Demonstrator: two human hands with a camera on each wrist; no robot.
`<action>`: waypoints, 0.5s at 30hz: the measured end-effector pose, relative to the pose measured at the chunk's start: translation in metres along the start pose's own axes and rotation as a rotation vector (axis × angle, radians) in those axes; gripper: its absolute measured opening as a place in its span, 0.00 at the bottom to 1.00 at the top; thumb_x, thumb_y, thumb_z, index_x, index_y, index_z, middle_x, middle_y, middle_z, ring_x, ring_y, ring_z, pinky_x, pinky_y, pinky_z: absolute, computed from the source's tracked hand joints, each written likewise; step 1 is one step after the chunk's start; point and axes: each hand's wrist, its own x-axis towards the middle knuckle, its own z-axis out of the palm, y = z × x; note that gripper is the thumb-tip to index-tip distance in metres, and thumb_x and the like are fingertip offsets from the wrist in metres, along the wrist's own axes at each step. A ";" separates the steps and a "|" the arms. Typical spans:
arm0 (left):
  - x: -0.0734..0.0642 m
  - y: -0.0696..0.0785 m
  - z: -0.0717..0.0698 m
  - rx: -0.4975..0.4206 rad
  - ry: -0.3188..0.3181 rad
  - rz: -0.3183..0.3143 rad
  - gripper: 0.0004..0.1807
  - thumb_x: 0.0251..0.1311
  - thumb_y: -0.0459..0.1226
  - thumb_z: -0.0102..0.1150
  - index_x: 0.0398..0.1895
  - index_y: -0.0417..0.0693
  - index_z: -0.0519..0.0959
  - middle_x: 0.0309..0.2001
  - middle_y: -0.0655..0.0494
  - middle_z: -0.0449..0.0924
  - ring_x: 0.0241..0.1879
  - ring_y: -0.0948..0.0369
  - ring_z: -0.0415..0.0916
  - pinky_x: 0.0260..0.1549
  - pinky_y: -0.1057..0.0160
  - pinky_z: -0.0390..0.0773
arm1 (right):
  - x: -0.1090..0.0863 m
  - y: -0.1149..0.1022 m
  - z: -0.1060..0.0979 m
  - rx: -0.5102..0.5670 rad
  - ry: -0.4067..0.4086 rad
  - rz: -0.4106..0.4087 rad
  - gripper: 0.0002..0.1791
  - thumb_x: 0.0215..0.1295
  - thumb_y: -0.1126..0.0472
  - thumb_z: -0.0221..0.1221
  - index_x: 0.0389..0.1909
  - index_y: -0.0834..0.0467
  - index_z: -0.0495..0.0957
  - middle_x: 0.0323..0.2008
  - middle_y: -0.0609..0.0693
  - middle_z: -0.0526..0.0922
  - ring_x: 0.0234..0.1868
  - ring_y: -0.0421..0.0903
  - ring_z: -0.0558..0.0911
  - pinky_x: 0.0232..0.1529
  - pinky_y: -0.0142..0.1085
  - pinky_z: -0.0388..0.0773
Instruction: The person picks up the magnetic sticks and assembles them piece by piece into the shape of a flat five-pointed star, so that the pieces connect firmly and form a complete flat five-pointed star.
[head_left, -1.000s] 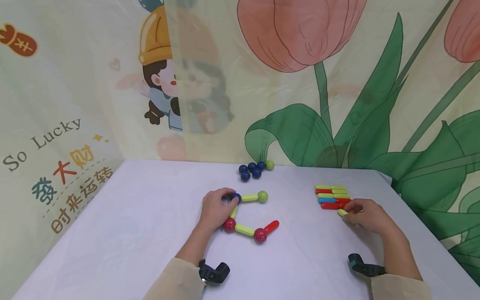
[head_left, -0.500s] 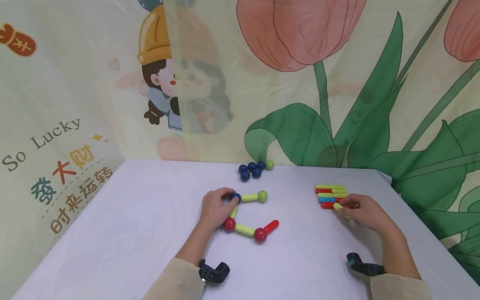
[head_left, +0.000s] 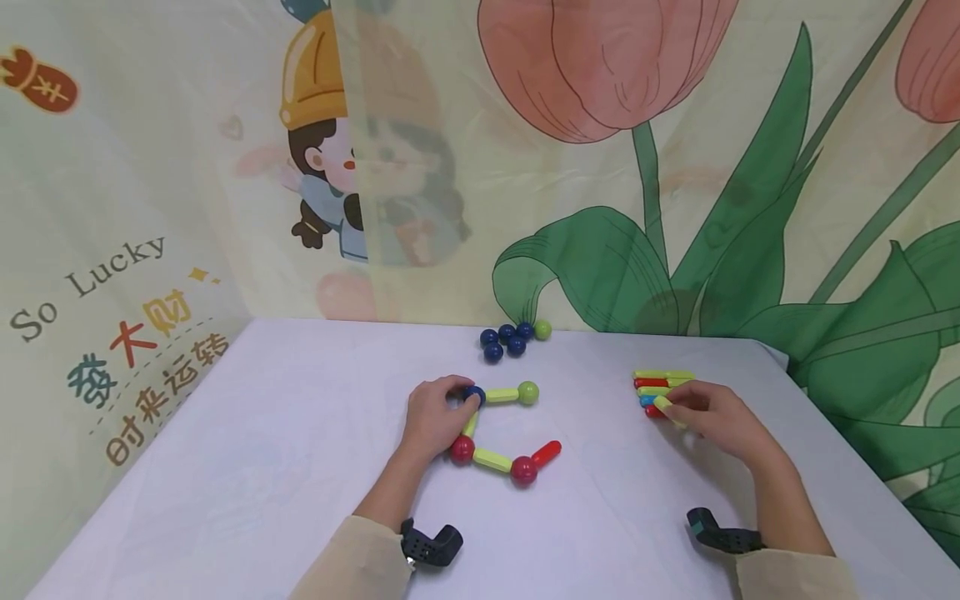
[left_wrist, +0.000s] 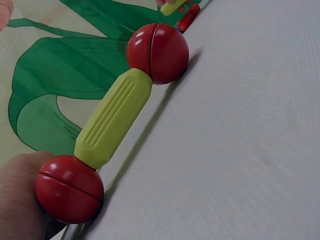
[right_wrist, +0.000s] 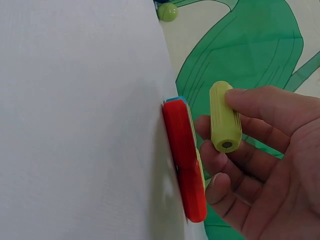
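My left hand (head_left: 435, 419) pinches a dark blue ball (head_left: 475, 396) at the corner of a joined chain of balls and rods. From that ball one yellow-green rod (head_left: 502, 396) runs right to a green ball (head_left: 528, 392). Another leads down to a red ball (head_left: 462, 450), partly hidden by the hand. A further yellow-green rod (left_wrist: 114, 119) joins it to a second red ball (left_wrist: 158, 53), which carries a red rod (head_left: 547, 453). My right hand (head_left: 720, 419) holds a loose yellow-green rod (right_wrist: 226, 117) between thumb and fingers, raised beside the row of rods.
Red, blue and yellow-green rods (head_left: 651, 382) lie in stacked rows at the right, partly covered by the right hand. Several dark blue balls (head_left: 492, 352) and one green ball (head_left: 543, 330) sit at the back edge of the white table (head_left: 225, 467), before a printed curtain.
My right hand has lifted the yellow-green rod from below the row and moved it slightly left and up. The left hand keeps its grip on the blue ball.
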 end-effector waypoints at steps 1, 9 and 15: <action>0.000 0.000 0.000 0.000 -0.001 -0.001 0.15 0.64 0.44 0.67 0.52 0.53 0.87 0.49 0.54 0.88 0.53 0.53 0.78 0.61 0.46 0.72 | 0.000 -0.001 0.001 0.003 -0.002 -0.001 0.28 0.72 0.51 0.63 0.61 0.68 0.76 0.55 0.68 0.79 0.51 0.57 0.76 0.39 0.38 0.82; 0.001 -0.001 0.000 0.003 0.010 0.009 0.15 0.64 0.43 0.67 0.52 0.52 0.87 0.49 0.54 0.88 0.54 0.53 0.79 0.64 0.44 0.70 | 0.008 -0.013 0.012 0.037 -0.001 -0.058 0.24 0.70 0.55 0.65 0.58 0.67 0.77 0.54 0.66 0.81 0.52 0.57 0.77 0.39 0.37 0.81; 0.000 -0.002 0.001 0.014 0.011 0.024 0.15 0.64 0.44 0.67 0.52 0.52 0.87 0.48 0.54 0.88 0.54 0.53 0.80 0.65 0.44 0.69 | 0.010 -0.023 0.020 0.047 0.002 -0.109 0.21 0.67 0.60 0.66 0.56 0.68 0.78 0.50 0.64 0.83 0.48 0.54 0.81 0.37 0.36 0.82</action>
